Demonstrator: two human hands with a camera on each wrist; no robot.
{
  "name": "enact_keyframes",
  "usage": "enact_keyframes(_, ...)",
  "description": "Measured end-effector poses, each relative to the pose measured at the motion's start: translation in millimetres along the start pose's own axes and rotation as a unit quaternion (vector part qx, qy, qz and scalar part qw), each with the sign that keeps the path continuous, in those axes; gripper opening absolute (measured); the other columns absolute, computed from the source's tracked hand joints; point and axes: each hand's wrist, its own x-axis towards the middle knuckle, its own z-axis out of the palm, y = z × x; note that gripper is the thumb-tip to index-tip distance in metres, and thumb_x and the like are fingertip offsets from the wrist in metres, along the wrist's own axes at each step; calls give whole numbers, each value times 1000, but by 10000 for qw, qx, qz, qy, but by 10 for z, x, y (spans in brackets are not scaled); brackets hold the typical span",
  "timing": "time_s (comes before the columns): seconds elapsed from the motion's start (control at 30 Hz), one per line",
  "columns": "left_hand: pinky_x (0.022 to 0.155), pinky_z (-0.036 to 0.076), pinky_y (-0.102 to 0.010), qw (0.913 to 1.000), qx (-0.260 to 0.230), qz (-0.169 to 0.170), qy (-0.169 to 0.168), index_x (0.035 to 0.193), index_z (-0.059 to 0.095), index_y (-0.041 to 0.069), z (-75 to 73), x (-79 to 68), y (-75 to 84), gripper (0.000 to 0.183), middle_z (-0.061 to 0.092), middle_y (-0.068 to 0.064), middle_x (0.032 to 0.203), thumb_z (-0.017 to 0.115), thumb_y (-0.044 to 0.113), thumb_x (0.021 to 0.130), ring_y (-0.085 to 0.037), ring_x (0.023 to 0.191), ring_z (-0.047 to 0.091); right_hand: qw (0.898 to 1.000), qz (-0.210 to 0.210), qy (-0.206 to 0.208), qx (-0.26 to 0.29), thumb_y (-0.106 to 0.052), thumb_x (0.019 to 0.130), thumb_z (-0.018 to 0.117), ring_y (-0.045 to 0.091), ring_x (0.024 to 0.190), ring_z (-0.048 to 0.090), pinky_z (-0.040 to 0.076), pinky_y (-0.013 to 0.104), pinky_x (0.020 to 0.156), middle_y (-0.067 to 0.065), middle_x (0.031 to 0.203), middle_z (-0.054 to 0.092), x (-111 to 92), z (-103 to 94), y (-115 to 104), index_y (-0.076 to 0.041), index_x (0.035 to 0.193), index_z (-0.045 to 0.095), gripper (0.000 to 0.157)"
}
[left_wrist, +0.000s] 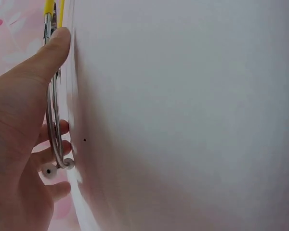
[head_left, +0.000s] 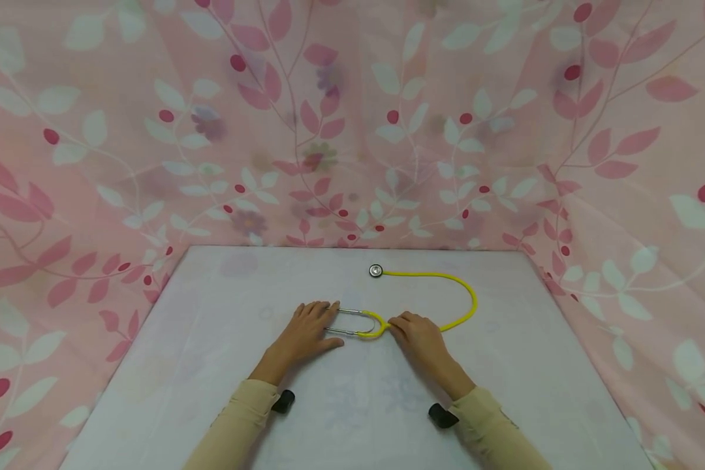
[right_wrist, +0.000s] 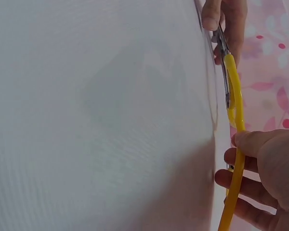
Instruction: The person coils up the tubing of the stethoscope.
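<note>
A stethoscope with yellow tubing [head_left: 474, 301] lies on the white-covered table. Its round metal chest piece [head_left: 376, 270] is at the back, and the tubing bends round on the right towards the front. My left hand [head_left: 310, 331] spreads over the metal ear tubes [head_left: 348, 311], fingers and thumb extended, hiding their ends in the head view. White ear tips [left_wrist: 49, 171] show beside those fingers in the left wrist view. Just right of the yellow fork [head_left: 382, 328], my right hand [head_left: 420, 339] pinches the tube between thumb and fingers; the tubing runs across the fingers in the right wrist view.
The table [head_left: 223, 287] has a pale cloth over it. Pink leaf-patterned curtains [head_left: 352, 130] stand along its back and both sides. A small black device [head_left: 283, 401] sits at the left wrist, and another black device [head_left: 443, 416] at the right wrist.
</note>
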Motion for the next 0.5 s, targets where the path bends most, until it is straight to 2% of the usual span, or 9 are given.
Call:
enact_keyframes(0.07,111,30,-62,9998,-78,39,161,150,41,15,-4,-3,-11,83,55,-13,133,68,58,85,-34,126,49,10000,-30,30,74,-18,86,76,16,78,68,52,34,65,-3,90,71,2,-26,10,-16,99,76,13)
enact_keyframes(0.13,108,36,-56,9993,-157,106,315,148,45,15,-5,-8,-27,78,59,-11,122,68,56,85,-30,116,54,9999,-64,65,73,-18,87,75,15,78,69,53,35,66,-3,91,71,2,-45,24,-16,100,76,13)
enact_keyframes(0.27,96,45,-41,9987,-210,247,381,146,48,16,-10,-27,-51,76,59,-5,106,65,60,86,-20,96,54,9997,-41,120,188,-16,87,74,15,80,70,55,36,66,-4,92,71,-1,-88,44,-17,102,75,15)
enact_keyframes(0.4,86,45,-35,9980,-228,383,448,146,48,17,-7,-47,-56,80,58,-2,102,63,66,84,-13,88,49,9991,40,221,353,-14,85,76,17,79,70,55,38,65,-4,91,71,-1,-129,56,-16,103,76,18)
enact_keyframes(0.5,80,44,-32,9973,-287,403,551,144,50,16,-9,-59,-49,77,57,-1,101,63,63,85,-12,86,46,9989,68,234,407,-14,85,76,17,79,70,55,37,64,-4,90,71,3,-153,58,-16,103,76,18)
